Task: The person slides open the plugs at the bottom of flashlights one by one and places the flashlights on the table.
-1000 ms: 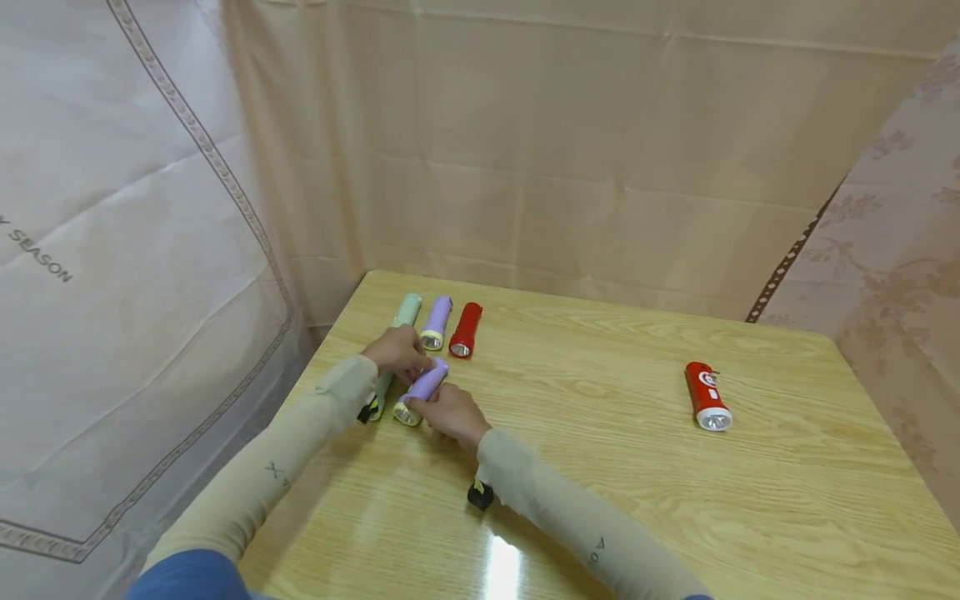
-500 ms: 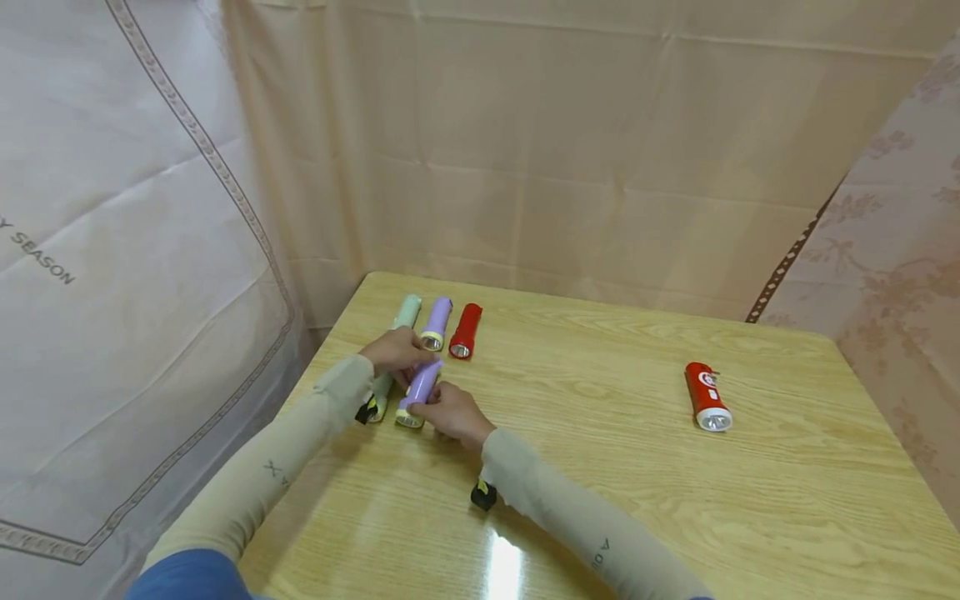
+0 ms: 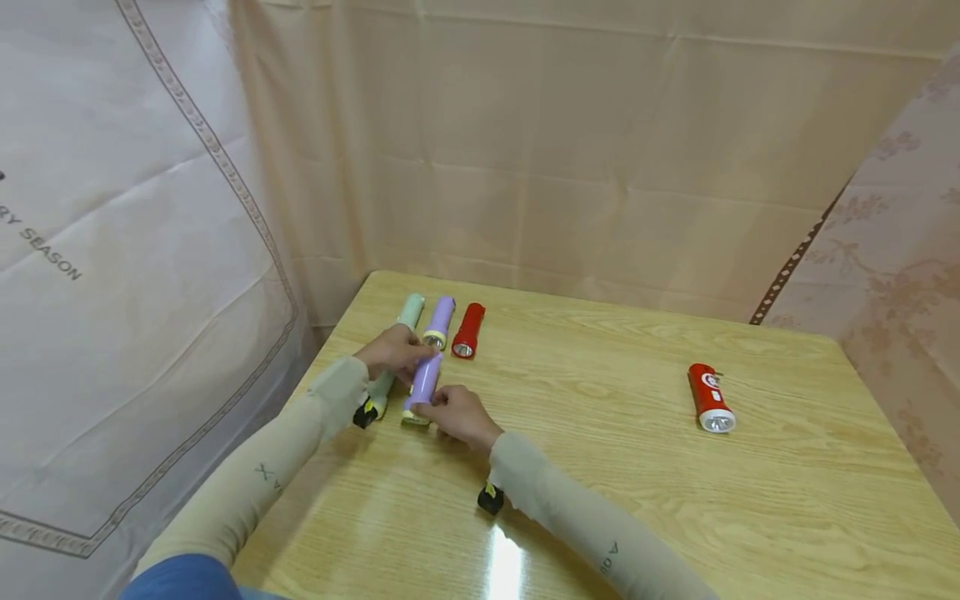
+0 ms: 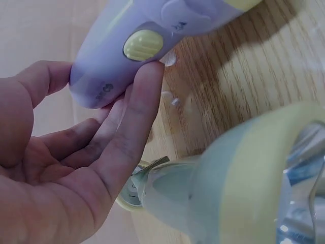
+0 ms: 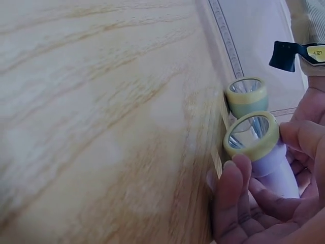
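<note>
Lilac flashlight [image 3: 426,381] lay between the two hands on the left part of the counter [image 3: 585,483], just right of the near mint flashlight [image 4: 208,195]. The left hand [image 3: 393,350] pinched its far, tail end between thumb and fingers; the right hand [image 3: 461,415] gripped the near, lens end. Over the last second its slant had lessened and its lens had tipped lower, so it pointed more nearly the same way as the far mint flashlight [image 3: 412,310], far purple flashlight [image 3: 442,313] and red flashlight [image 3: 470,323]. That suggested a small straightening adjustment, unfinished while both hands held on. Whether the lens rim touched the counter, I could not tell.
</note>
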A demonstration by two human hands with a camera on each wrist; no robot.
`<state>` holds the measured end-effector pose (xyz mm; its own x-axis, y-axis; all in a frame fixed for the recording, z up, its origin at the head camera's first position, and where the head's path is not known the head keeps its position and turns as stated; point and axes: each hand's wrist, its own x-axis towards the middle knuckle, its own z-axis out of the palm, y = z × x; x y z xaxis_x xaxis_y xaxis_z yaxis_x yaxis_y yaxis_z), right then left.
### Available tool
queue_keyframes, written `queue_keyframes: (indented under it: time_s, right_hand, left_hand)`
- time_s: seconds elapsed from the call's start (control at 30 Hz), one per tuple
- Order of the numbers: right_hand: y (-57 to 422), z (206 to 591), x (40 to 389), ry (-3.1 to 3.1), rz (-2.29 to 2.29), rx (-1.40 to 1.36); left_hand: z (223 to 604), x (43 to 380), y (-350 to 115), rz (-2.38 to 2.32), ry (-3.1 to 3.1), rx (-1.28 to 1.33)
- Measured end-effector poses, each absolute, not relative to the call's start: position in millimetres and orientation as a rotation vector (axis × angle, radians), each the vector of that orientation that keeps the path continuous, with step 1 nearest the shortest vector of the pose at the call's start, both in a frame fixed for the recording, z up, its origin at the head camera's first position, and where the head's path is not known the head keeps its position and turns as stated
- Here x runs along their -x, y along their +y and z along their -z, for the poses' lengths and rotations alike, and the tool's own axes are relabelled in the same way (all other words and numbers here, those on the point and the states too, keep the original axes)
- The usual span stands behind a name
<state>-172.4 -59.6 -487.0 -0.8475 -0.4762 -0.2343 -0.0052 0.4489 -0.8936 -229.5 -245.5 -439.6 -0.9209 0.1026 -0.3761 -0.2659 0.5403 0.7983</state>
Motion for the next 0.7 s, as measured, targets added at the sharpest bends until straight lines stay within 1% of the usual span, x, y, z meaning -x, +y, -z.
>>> queue_keyframes:
  time_s: [0.33,0.7]
  right_hand:
    - [-59.7,489.2,173.7,2.175,1.5,0.351]
    - [-54.8,487.7,171.8,2.153,1.493,0.331]
  left_hand:
    - [437.3,227.1,-245.7,-1.385,2.422,0.169]
    - [442.0,224.8,-245.0,-1.42,2.404,0.199]
